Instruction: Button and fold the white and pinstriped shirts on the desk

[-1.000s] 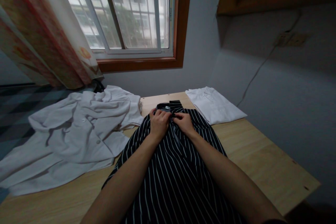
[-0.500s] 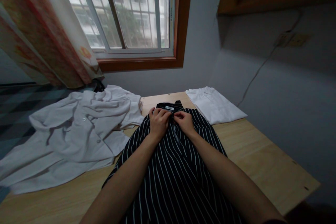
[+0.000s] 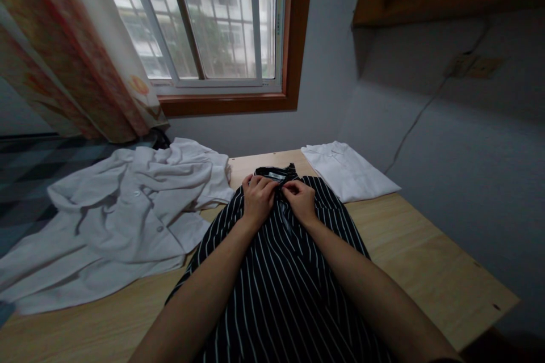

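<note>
Two bare forearms, no sleeves, no rings visible

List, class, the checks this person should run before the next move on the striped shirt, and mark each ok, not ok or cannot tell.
1. Both hands at the collar: left hand and right hand pinch the striped shirt there. Ok.
2. Shirt lies flat on the table: ok.
3. Top button fastened: hidden by fingers. Cannot tell.
4. Folded white shirt lies apart from the striped one: ok.
5. Crumpled white garment clear of the striped shirt's edge: it seems to touch it. Not ok.
</note>
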### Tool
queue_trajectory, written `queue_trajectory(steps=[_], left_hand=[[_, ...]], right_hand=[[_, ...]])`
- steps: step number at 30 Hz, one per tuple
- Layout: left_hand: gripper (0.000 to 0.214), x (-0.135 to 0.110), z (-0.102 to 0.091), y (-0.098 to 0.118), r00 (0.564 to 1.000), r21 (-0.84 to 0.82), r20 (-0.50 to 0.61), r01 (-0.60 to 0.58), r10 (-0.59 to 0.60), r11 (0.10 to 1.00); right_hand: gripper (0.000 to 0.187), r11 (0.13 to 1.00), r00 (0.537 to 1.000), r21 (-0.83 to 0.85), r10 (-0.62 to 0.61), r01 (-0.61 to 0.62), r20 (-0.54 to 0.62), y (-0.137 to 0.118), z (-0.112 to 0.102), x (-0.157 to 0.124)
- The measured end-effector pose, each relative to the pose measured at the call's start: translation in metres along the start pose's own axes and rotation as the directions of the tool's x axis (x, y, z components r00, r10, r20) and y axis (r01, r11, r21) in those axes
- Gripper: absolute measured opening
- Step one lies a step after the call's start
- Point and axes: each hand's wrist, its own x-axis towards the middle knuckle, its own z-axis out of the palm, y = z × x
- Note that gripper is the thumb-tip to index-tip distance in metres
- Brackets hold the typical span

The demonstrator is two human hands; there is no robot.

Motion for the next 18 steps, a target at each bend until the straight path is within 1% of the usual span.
queue_trajectory(steps=[4,9,18], left_hand=[[0.019,0.0002,-0.0002,0.0005,1.0,-0.007,0.001,0.002,-0.002,1.0],[0.019,0.0004,-0.0001,0.0,1.0,-0.009,0.024,0.012,-0.012,1.0],[0.017,0.0002,-0.0003,-0.0028,0.999,-0.065,0.027,0.027,-0.025,0.998]], right_hand=[[0.011,0.999,1.0,-0.023,-0.022,0.022,-0.008,-0.0001,-0.0004,0.0],[0.012,1.0,1.0,-0.022,-0.022,0.023,0.011,0.0028,0.0003,0.0006],[0.014,0.997,0.992,-0.002,-0.074,0.074,0.104,0.0085,-0.0022,0.0032]])
